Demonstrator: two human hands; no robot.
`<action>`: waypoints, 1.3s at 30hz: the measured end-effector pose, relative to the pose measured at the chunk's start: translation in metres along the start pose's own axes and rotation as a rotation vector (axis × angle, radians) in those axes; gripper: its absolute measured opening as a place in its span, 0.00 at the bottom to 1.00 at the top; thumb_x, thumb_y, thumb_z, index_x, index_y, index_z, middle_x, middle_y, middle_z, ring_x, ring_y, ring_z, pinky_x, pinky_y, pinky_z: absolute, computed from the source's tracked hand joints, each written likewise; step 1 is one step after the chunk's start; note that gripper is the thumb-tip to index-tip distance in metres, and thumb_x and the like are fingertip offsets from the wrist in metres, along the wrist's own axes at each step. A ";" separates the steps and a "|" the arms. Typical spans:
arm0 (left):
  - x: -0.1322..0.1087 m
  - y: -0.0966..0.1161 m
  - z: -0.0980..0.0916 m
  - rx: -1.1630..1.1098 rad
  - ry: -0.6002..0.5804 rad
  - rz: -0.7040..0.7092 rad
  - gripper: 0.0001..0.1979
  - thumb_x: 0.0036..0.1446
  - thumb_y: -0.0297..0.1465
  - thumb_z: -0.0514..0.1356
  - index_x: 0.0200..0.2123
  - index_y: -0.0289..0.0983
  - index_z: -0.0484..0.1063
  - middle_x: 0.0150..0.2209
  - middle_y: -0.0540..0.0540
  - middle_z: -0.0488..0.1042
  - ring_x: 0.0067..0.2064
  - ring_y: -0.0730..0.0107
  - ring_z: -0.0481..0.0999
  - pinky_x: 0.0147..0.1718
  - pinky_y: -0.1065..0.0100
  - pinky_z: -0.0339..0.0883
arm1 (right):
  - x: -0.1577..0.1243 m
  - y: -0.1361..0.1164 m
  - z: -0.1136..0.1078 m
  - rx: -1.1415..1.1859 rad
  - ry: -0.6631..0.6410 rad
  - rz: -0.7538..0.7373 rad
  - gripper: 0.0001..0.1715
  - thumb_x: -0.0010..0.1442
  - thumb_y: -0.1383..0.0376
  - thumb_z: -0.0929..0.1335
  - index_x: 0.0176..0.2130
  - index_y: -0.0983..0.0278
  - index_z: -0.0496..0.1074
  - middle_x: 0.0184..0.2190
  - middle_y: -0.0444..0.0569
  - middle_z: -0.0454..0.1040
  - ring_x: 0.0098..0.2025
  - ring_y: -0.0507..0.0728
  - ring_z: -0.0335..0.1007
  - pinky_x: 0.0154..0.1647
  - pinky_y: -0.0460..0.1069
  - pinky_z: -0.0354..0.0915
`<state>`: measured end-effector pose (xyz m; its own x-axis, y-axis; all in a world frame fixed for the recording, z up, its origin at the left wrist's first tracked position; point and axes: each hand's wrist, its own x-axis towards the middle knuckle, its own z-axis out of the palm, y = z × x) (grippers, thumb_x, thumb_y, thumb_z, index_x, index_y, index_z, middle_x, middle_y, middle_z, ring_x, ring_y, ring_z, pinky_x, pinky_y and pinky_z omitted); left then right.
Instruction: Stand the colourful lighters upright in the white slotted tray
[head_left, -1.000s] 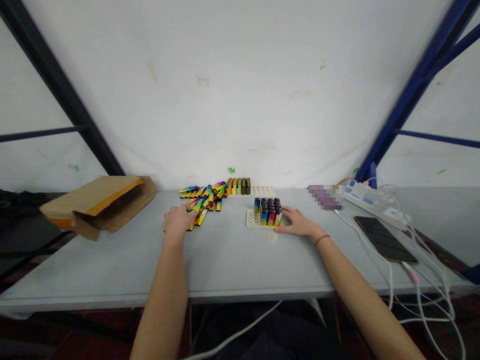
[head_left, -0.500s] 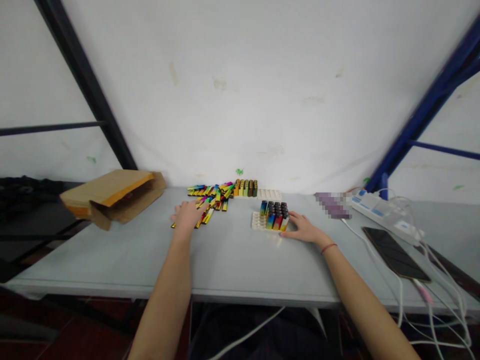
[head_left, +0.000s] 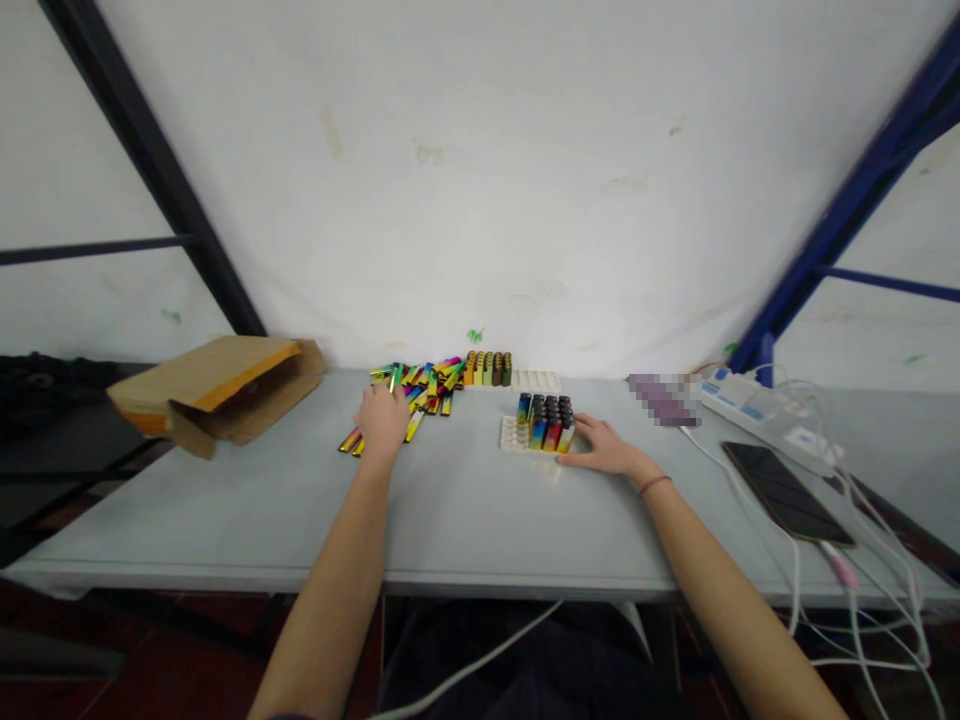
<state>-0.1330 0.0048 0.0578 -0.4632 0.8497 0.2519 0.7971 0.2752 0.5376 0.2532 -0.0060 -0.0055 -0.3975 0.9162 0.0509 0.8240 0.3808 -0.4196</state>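
A heap of bright rainbow-coloured sticks [head_left: 427, 385] lies on the grey table [head_left: 465, 510]. My left hand [head_left: 382, 420] is over the heap's near left edge, fingers closed on one of the sticks. A white tray [head_left: 514, 437] holds a block of upright rainbow sticks [head_left: 546, 422]. My right hand [head_left: 600, 447] lies flat on the table with its fingers against the tray's right side.
A second white tray [head_left: 536, 380] with a row of upright sticks [head_left: 487, 368] stands at the back by the white wall. An open cardboard box [head_left: 214, 395] lies at left. A power strip [head_left: 757, 410], a phone [head_left: 787, 478] and cables lie at right.
My left hand has moved forward into the heap and closed on a stick. My right hand has stayed by the tray. The view has shifted a little.
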 end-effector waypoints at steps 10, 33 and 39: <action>-0.040 0.087 0.024 -1.030 -0.532 0.091 0.15 0.49 0.30 0.57 0.43 0.42 0.63 0.28 0.54 0.70 0.29 0.73 0.73 0.25 0.75 0.66 | 0.001 0.000 0.001 -0.003 -0.005 -0.012 0.52 0.55 0.35 0.69 0.67 0.62 0.66 0.71 0.61 0.59 0.71 0.72 0.54 0.73 0.68 0.43; -0.066 0.084 0.042 -1.341 -0.943 -0.309 0.08 0.58 0.35 0.52 0.28 0.39 0.60 0.19 0.57 0.54 0.16 0.79 0.51 0.14 0.78 0.45 | 0.001 -0.001 0.000 0.001 -0.007 0.006 0.50 0.55 0.35 0.70 0.66 0.59 0.67 0.70 0.59 0.60 0.72 0.74 0.53 0.73 0.71 0.42; -0.069 0.087 0.043 -1.393 -0.890 -0.329 0.07 0.57 0.34 0.50 0.28 0.39 0.60 0.19 0.57 0.52 0.17 0.78 0.50 0.15 0.78 0.43 | 0.003 0.005 0.002 -0.025 -0.010 -0.029 0.52 0.56 0.35 0.69 0.66 0.63 0.67 0.70 0.62 0.60 0.71 0.71 0.56 0.73 0.67 0.46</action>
<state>-0.0148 -0.0108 0.0526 0.2064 0.9469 -0.2467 -0.4318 0.3143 0.8454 0.2555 -0.0012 -0.0092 -0.4252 0.9035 0.0539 0.8220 0.4104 -0.3948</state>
